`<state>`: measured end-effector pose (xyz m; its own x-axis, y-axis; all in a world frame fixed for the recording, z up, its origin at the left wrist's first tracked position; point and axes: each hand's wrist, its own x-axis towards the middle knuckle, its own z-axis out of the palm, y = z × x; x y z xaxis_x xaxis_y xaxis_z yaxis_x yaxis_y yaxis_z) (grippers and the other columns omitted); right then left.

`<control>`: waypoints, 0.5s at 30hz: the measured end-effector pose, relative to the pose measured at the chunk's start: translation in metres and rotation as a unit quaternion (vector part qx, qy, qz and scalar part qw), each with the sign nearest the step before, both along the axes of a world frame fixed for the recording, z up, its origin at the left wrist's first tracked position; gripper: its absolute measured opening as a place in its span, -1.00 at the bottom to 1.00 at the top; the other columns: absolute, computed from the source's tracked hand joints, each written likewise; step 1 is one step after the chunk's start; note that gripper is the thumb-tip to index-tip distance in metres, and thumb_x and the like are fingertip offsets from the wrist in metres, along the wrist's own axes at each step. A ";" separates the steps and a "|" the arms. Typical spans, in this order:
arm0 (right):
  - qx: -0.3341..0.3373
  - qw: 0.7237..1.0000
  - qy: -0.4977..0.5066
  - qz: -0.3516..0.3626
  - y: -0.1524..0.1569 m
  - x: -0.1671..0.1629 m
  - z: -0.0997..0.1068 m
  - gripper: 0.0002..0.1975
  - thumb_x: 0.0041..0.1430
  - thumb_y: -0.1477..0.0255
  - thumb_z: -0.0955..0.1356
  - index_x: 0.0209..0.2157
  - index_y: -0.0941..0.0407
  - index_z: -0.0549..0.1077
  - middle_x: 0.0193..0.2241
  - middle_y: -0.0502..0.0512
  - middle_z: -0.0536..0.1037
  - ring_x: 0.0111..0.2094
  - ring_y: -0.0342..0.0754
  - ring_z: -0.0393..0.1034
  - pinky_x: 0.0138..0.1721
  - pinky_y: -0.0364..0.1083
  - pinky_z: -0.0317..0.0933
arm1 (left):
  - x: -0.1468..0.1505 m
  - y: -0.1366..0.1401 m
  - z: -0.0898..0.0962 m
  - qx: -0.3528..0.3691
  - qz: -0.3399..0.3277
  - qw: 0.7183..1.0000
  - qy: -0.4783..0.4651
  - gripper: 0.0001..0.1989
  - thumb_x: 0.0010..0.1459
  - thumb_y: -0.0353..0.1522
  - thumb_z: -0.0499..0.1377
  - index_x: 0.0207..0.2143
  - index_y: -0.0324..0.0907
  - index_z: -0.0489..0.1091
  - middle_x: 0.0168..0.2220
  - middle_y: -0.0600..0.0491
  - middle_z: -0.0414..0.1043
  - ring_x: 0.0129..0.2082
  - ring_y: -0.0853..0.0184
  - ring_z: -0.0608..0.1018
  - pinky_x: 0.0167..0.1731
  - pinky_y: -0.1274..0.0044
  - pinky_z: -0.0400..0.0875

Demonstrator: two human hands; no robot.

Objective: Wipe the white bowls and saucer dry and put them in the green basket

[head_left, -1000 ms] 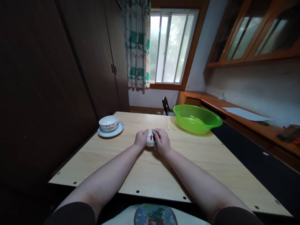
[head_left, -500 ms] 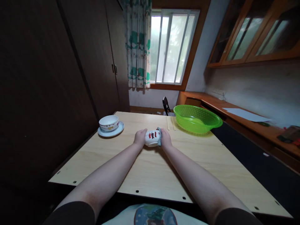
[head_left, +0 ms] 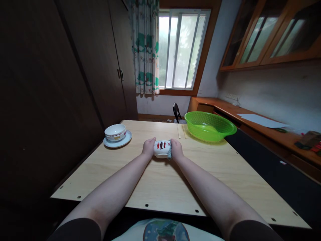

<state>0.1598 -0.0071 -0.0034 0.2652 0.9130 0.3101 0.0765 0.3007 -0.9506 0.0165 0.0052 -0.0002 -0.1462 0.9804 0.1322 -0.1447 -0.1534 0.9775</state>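
A white bowl [head_left: 162,152] with red and dark fish on its side is held above the middle of the table, its foot towards me. My left hand [head_left: 148,148] grips the bowl's left side, thumb near the rim. On the other side my right hand [head_left: 177,149] is closed on a grey-blue cloth [head_left: 170,154], pressing it against the bowl. Most of the cloth is hidden behind the bowl and the fingers.
Two stacked bowls [head_left: 115,132] sit on a plate [head_left: 117,143] at the table's [head_left: 140,187] left. At the back right stands a green plastic basket [head_left: 210,125], with chopsticks [head_left: 179,131] lying beside it. A folding chair [head_left: 177,112] is beyond the table.
The bowl has turned slightly in my hands and sits more level. More of the pattern shows near the cloth, which has shifted down a little along the bowl's right side.
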 end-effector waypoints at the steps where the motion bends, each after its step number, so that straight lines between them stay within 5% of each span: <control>1: -0.001 1.000 -0.010 -0.003 0.000 0.000 0.000 -0.67 0.05 0.20 0.21 -0.67 0.06 0.15 -0.70 -0.10 0.15 -0.60 -0.13 0.06 -0.57 -0.13 -0.01 | 0.000 0.000 0.000 0.002 -0.002 1.000 0.003 -0.61 -0.04 -0.10 0.12 -0.67 -0.13 0.07 -0.72 0.22 0.08 -0.67 0.47 0.17 -0.62 0.58 0.08; 10: 0.041 0.990 -0.135 -0.019 -0.009 0.000 0.009 -0.64 0.09 0.23 0.17 -0.71 0.05 0.13 -0.73 -0.07 0.17 -0.62 -0.11 0.08 -0.59 -0.13 -0.07 | -0.009 -0.008 0.015 0.109 -0.015 0.979 0.173 -0.58 0.08 -0.07 0.02 -0.66 -0.16 0.21 -0.70 0.15 0.14 -0.62 0.40 0.23 -0.56 0.56 0.09; 15: 0.100 0.955 -0.279 -0.014 -0.023 -0.002 0.021 -0.62 0.13 0.29 0.16 -0.73 0.06 0.18 -0.74 -0.05 0.20 -0.62 -0.12 0.08 -0.52 -0.12 -0.10 | -0.007 -0.022 0.025 0.196 -0.075 0.942 0.263 -0.59 0.12 -0.15 0.00 -0.69 -0.17 0.26 -0.68 0.12 0.19 -0.59 0.38 0.27 -0.52 0.55 0.07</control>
<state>0.1582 -0.0300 0.0180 0.0302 0.8162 0.5770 0.5654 0.4621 -0.6832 0.0091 -0.0171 0.0251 0.1770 0.8455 0.5038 0.2957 -0.5339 0.7922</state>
